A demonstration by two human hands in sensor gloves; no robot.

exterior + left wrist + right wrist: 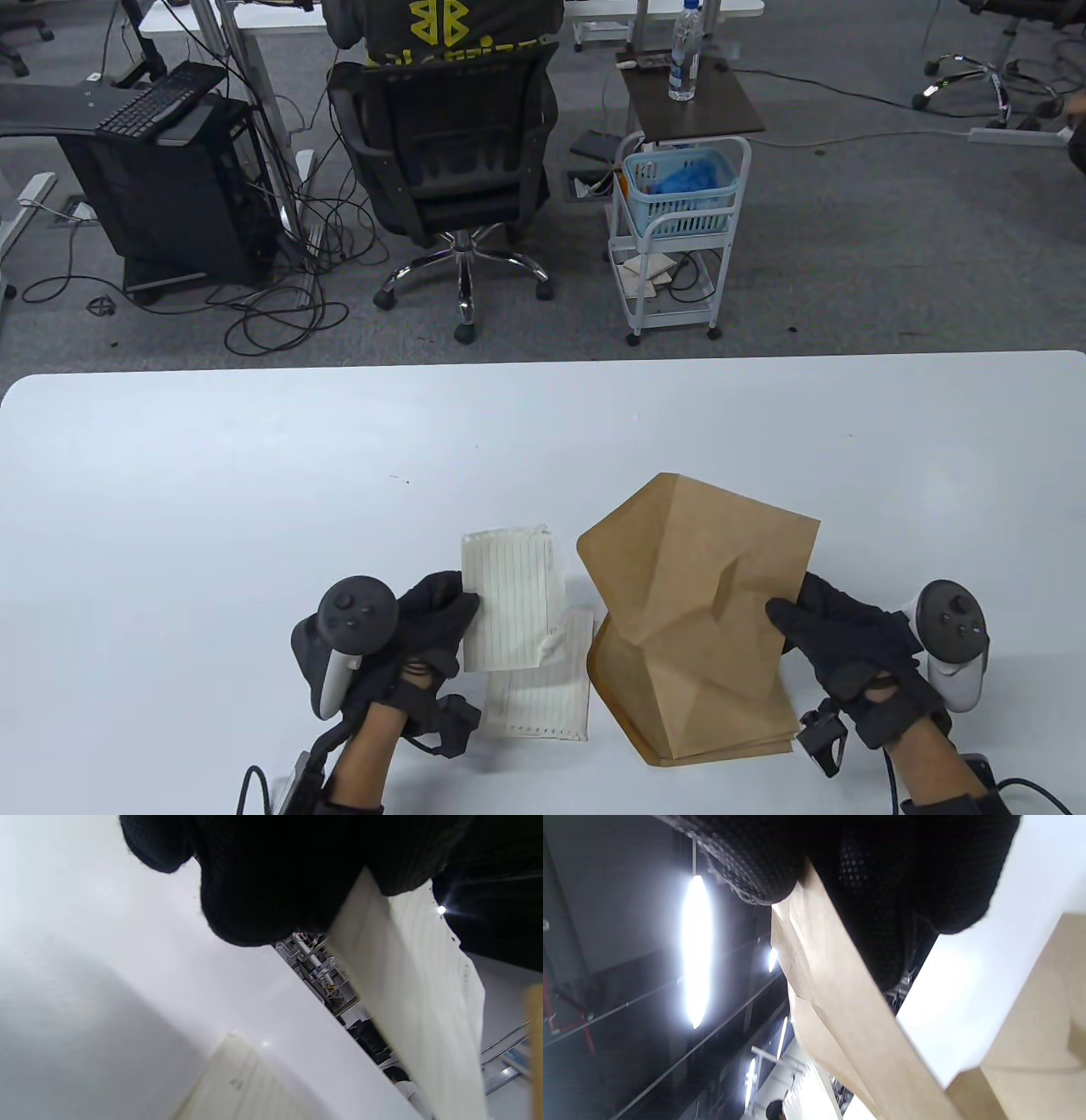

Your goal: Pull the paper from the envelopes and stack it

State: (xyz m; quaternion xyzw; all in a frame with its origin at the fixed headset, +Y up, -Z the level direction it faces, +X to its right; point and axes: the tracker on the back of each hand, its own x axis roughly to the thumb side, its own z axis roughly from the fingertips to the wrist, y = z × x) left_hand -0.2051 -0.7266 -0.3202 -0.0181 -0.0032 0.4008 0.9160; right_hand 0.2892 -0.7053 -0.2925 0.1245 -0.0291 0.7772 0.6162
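My left hand [424, 624] grips a folded sheet of lined white paper [509, 598] by its left edge and holds it above the table; the sheet also shows in the left wrist view [420, 993]. Another lined sheet [543, 692] lies flat on the table under it, and shows in the left wrist view [237, 1086]. My right hand [836, 632] grips a bent brown paper envelope [704, 577] by its right edge, raised off a stack of brown envelopes [679, 713]. In the right wrist view the held envelope [831, 984] runs from my fingers downward.
The white table [254, 475] reaches from edge to edge. Beyond its far edge are an office chair [450, 161] with a seated person, a white trolley [679, 229] with a blue basket, and cables on the floor.
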